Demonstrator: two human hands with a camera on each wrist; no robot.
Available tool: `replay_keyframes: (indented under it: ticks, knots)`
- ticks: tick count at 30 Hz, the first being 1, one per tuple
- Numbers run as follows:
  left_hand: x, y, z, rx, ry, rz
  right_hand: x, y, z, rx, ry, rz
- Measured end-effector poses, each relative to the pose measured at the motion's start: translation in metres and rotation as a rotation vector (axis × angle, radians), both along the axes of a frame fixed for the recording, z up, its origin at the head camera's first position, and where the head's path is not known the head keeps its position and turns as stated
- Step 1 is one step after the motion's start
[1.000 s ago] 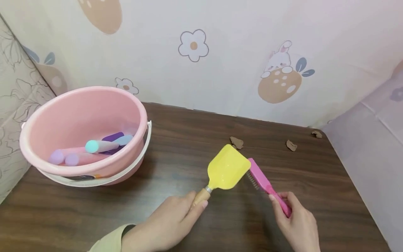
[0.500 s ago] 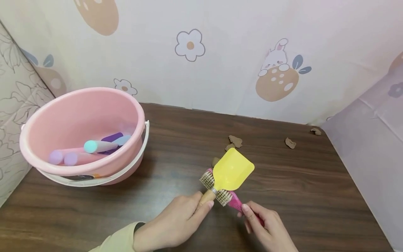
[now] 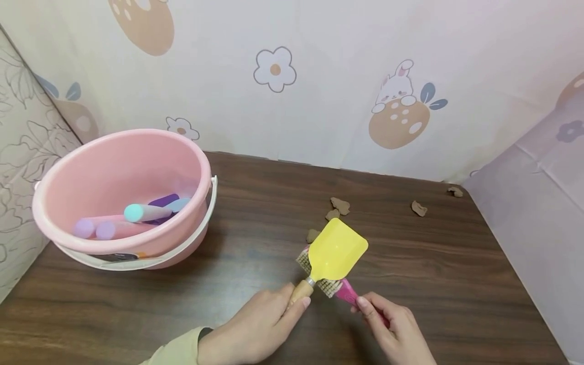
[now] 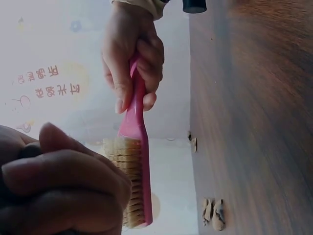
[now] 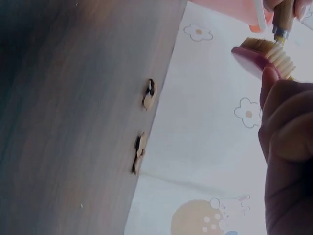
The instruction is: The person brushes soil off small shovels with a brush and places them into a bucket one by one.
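Note:
My left hand [image 3: 255,324] grips the wooden handle of a small yellow shovel [image 3: 337,248], its blade angled up and to the right. In my right hand [image 3: 394,322] is a pink scrub brush [image 3: 348,292], pinched by its handle. The brush crosses beneath the shovel with its pale bristles [image 3: 328,287] facing up, and the blade hides its middle. From the left wrist, the brush [image 4: 145,181] shows full length, overlapped by my left fingers [image 4: 73,181]. The right wrist view has the brush head [image 5: 254,58] close to the shovel's handle [image 5: 282,19].
Several brown crumpled scraps lie on the dark wooden table [image 3: 255,203]: one scrap [image 3: 313,235] by the brush, one scrap [image 3: 340,205] behind the shovel, another scrap [image 3: 418,208] farther right. A pink bucket [image 3: 123,147] with colourful-handled tools stands left. Patterned cloth [image 3: 319,101] backs the table.
The brush has swung left from beside the shovel to underneath it and turned bristles up. My right hand has moved left with it. The shovel has shifted slightly right and down.

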State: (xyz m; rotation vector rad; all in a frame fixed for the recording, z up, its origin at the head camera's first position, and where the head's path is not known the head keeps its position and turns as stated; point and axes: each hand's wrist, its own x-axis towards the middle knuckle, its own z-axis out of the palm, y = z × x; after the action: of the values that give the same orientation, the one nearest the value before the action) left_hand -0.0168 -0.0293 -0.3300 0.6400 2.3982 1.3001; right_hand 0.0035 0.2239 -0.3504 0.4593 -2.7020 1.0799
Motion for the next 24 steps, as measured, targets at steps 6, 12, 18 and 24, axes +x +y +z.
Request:
replay_keyframes:
  ticks: [6,12,18,24]
  knots:
    - [0.003,-0.002,-0.005,0.012,0.021,-0.031,-0.001,0.008,0.006,-0.096,-0.065,-0.16]
    - [0.005,-0.008,-0.017,-0.002,-0.102,-0.057,-0.003,0.028,0.024,-0.712,-0.166,-0.252]
    - [0.005,-0.009,-0.014,0.007,-0.052,-0.059,-0.003,0.021,0.023,-0.637,-0.199,-0.296]
    - [0.0,-0.007,0.0,0.041,-0.03,0.01,-0.001,0.009,0.014,-0.347,-0.353,-0.402]
